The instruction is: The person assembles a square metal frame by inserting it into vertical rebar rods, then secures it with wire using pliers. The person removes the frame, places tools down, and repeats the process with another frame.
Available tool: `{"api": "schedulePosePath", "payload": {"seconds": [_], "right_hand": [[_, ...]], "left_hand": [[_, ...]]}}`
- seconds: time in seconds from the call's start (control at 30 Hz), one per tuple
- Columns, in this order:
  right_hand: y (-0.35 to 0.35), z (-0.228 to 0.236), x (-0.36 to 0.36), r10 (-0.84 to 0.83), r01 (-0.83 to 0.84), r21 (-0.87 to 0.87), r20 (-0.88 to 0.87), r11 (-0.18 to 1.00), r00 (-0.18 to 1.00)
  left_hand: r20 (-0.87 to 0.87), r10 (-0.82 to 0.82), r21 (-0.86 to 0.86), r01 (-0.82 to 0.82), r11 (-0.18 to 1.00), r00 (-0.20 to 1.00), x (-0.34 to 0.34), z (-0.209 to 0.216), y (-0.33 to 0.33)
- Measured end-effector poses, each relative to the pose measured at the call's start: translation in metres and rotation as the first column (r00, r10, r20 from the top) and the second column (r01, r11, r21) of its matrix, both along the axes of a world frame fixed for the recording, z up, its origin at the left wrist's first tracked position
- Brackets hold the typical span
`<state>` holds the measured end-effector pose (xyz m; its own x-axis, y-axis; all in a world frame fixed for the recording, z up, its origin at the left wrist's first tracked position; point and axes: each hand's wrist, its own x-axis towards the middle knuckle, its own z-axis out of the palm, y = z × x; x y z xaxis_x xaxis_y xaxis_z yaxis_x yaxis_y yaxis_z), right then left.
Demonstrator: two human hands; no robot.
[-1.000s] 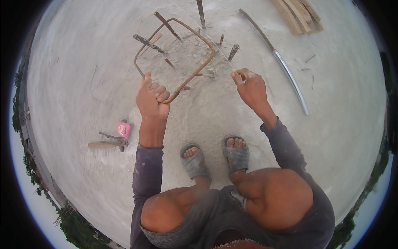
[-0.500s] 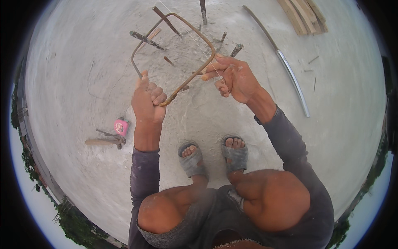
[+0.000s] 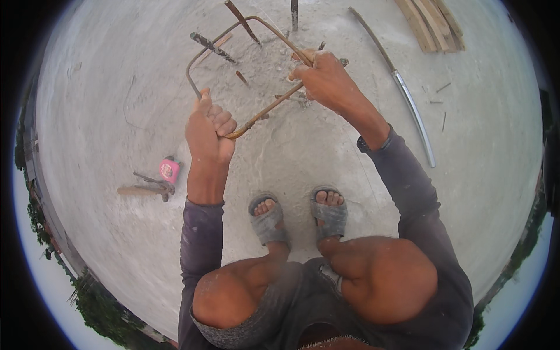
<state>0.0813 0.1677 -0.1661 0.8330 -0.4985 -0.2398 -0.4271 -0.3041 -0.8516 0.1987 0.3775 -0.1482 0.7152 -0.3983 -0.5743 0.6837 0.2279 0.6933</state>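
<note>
Both my hands hold a square stirrup (image 3: 272,107) of bent, rusty steel bar, raised and tilted over the concrete. My left hand (image 3: 210,128) is closed round its near left corner, with the thumb up along the left side. At the right corner my right hand (image 3: 329,81) grips the bar, its fingers hiding that corner. Upright rebar stubs stand beyond and within the frame's outline: a dark one (image 3: 214,48), a rusty one (image 3: 242,22) and another (image 3: 294,14) at the far edge. A short rusty stub (image 3: 242,79) shows through the stirrup.
A pink tape measure (image 3: 169,170) lies left of my feet, beside a wooden-handled hammer (image 3: 140,191) and what looks like pincers (image 3: 153,179). On the right lies a bar with a shiny metal pipe (image 3: 413,114). Wooden planks (image 3: 429,26) and loose nails (image 3: 443,87) are farther right.
My right hand has moved up and away, from loosely spread fingers to a grip on the stirrup's right corner. A thin white string no longer crosses that hand. The left hand keeps its hold.
</note>
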Motion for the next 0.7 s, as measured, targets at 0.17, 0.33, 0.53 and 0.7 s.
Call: {"api": "schedulePosePath", "payload": {"seconds": [0.17, 0.33, 0.53, 0.7], "right_hand": [[0.0, -0.005, -0.003, 0.101, -0.102, 0.001, 0.039, 0.995, 0.994], [0.015, 0.012, -0.003, -0.168, 0.192, 0.474, -0.093, 0.859, 0.981], [0.027, 0.028, -0.002, -0.278, 0.35, 0.623, -0.214, 0.699, 0.936], [0.022, 0.023, -0.001, -0.246, 0.32, 0.571, -0.205, 0.756, 0.947]], "left_hand": [[0.004, 0.008, 0.014, -0.008, 1.0, 1.0, 0.001, 0.006, 0.0], [-0.022, 0.043, -0.019, -0.043, 0.999, 0.999, -0.001, 0.012, -0.003], [0.018, 0.032, -0.073, -0.031, 0.997, 0.999, -0.007, 0.009, 0.012], [0.323, 0.344, -0.24, -0.276, 0.931, 0.882, -0.063, -0.021, 0.027]]}}
